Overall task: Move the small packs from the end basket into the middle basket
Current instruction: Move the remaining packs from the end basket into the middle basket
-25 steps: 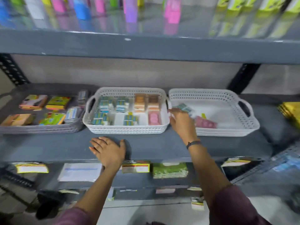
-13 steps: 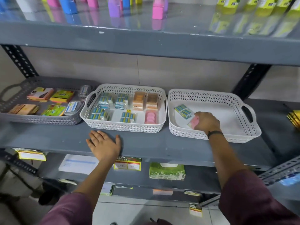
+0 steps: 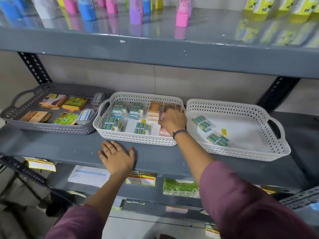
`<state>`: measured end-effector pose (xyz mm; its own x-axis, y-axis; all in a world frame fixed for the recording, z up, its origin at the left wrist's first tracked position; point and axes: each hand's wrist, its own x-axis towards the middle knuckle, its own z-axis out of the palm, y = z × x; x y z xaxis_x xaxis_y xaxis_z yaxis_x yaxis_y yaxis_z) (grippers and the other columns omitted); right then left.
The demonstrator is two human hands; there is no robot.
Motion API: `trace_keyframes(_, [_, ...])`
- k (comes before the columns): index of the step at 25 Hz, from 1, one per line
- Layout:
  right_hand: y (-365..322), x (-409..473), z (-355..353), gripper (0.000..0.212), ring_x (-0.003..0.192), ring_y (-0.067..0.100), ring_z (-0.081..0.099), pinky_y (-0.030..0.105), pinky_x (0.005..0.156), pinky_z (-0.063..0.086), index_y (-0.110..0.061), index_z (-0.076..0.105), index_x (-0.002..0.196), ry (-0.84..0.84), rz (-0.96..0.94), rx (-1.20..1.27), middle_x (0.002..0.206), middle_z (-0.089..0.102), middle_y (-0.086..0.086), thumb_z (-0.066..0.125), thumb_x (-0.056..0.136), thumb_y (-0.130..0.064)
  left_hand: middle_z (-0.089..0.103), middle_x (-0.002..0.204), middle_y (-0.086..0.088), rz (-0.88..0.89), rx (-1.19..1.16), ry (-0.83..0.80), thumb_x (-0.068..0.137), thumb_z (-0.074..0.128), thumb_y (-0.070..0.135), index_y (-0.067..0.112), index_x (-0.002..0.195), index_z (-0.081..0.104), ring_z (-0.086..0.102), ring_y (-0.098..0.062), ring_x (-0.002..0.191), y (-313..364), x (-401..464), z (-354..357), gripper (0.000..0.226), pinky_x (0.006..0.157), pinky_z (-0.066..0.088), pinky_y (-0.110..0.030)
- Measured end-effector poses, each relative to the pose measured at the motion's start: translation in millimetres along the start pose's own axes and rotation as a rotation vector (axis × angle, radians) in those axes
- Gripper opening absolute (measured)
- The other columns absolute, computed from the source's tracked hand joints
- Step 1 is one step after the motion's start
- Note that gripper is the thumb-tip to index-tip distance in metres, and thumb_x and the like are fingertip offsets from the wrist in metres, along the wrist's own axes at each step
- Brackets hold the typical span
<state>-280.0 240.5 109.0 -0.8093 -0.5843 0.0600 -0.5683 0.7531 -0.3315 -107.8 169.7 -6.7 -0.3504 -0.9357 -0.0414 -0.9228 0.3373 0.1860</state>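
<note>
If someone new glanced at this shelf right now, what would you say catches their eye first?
Probably the right hand reaching into the right side of the middle basket, which is crowded with small blue and orange packs. Next, the end basket on the right, nearly bare with two blue packs left inside. The left hand lies flat on the grey shelf in front.

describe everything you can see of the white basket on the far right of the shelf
The white perforated plastic basket stands level on the grey metal shelf, at the right end of a row of three, next to the white middle basket. It is rectangular with rounded corners, diamond-pattern lattice walls, a solid floor and a cut-out handle at its right end. Two blue-and-yellow wrapped packs and a small yellow tag lie on its floor, the rest bare. Neither hand touches it.
</note>
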Motion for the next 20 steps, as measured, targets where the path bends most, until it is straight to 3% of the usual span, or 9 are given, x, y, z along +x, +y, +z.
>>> trace_keyframes(4, [6.7, 3.9, 14.5, 0.043, 0.106, 0.033, 0.064, 0.035, 0.08, 0.053, -0.009, 0.064, 0.113, 0.02, -0.031, -0.105, 0.122, 0.059, 0.015, 0.069, 0.081, -0.037, 0.009, 0.157, -0.024, 0.001, 0.0, -0.002, 0.089, 0.024, 0.056, -0.002, 0.148, 0.012, 0.003, -0.035, 0.146, -1.1, 1.6, 1.3, 0.084, 0.117, 0.003, -0.05])
trace_keyframes(7, [32.0, 16.3, -0.2, 0.03, 0.095, 0.033, 0.065, 0.035, 0.067, 0.053, -0.011, 0.062, 0.106, 0.395, -0.071, -0.051, 0.109, 0.063, 0.016, 0.052, 0.09, -0.033, 0.009, 0.157, -0.024, -0.001, 0.006, 0.006, 0.089, 0.025, 0.056, -0.002, 0.148, 0.012, 0.004, -0.035, 0.146, -1.2, 2.5, 2.5, 0.083, 0.117, 0.004, -0.05])
trace_keyframes(9, [64.2, 30.4, -12.3, 0.029, 0.102, 0.035, 0.06, 0.038, 0.069, 0.052, -0.009, 0.06, 0.11, 0.459, 0.05, 0.011, 0.111, 0.062, 0.018, 0.043, 0.094, -0.026, 0.009, 0.157, -0.024, -0.004, 0.014, 0.005, 0.089, 0.025, 0.055, -0.002, 0.148, 0.012, 0.004, -0.035, 0.146, -0.1, 2.9, 1.8, 0.083, 0.117, 0.004, -0.05])
trace_keyframes(10, [83.1, 37.7, -13.5, 0.031, 0.111, 0.036, 0.056, 0.041, 0.077, 0.052, -0.008, 0.057, 0.118, 0.372, 0.147, 0.027, 0.118, 0.06, 0.019, 0.043, 0.095, -0.023, 0.009, 0.157, -0.024, -0.006, 0.017, 0.004, 0.089, 0.025, 0.055, -0.001, 0.148, 0.012, 0.004, -0.035, 0.146, 0.6, 2.4, 1.5, 0.083, 0.117, 0.005, -0.05])
trace_keyframes(12, [116.3, 43.4, -7.5, 0.043, 0.125, 0.037, 0.047, 0.045, 0.095, 0.046, -0.009, 0.045, 0.134, 0.013, 0.282, -0.057, 0.132, 0.051, 0.02, 0.047, 0.095, -0.028, 0.01, 0.157, -0.024, -0.01, 0.017, 0.011, 0.089, 0.025, 0.055, -0.001, 0.148, 0.013, 0.005, -0.035, 0.146, 1.1, 2.0, 1.4, 0.083, 0.117, 0.006, -0.05])
trace_keyframes(14, [134.0, 39.1, 1.7, 0.056, 0.129, 0.037, 0.045, 0.046, 0.102, 0.041, -0.014, 0.037, 0.141, -0.24, 0.275, -0.152, 0.137, 0.048, 0.019, 0.052, 0.093, -0.039, 0.011, 0.157, -0.023, -0.01, 0.021, 0.018, 0.088, 0.024, 0.056, -0.001, 0.148, 0.014, 0.006, -0.035, 0.146, 1.8, 0.9, 0.7, 0.083, 0.117, 0.007, -0.05])
trace_keyframes(17, [136.6, 39.8, 7.8, 0.055, 0.125, 0.036, 0.049, 0.044, 0.099, 0.044, -0.014, 0.045, 0.137, -0.176, 0.196, -0.221, 0.132, 0.053, 0.018, 0.055, 0.09, -0.042, 0.013, 0.157, -0.023, -0.011, 0.027, 0.028, 0.085, 0.018, 0.057, 0.0, 0.148, 0.015, 0.007, -0.034, 0.146, 1.6, 1.0, 0.6, 0.085, 0.116, 0.008, -0.05])
trace_keyframes(20, [134.3, 42.5, 0.8, 0.06, 0.124, 0.035, 0.05, 0.044, 0.101, 0.044, -0.012, 0.05, 0.13, -0.177, 0.297, -0.121, 0.132, 0.053, 0.016, 0.066, 0.081, -0.042, 0.012, 0.157, -0.023, -0.01, 0.017, 0.022, 0.088, 0.026, 0.055, 0.0, 0.148, 0.015, 0.006, -0.034, 0.146, 0.3, 2.0, 1.7, 0.082, 0.116, 0.006, -0.05])
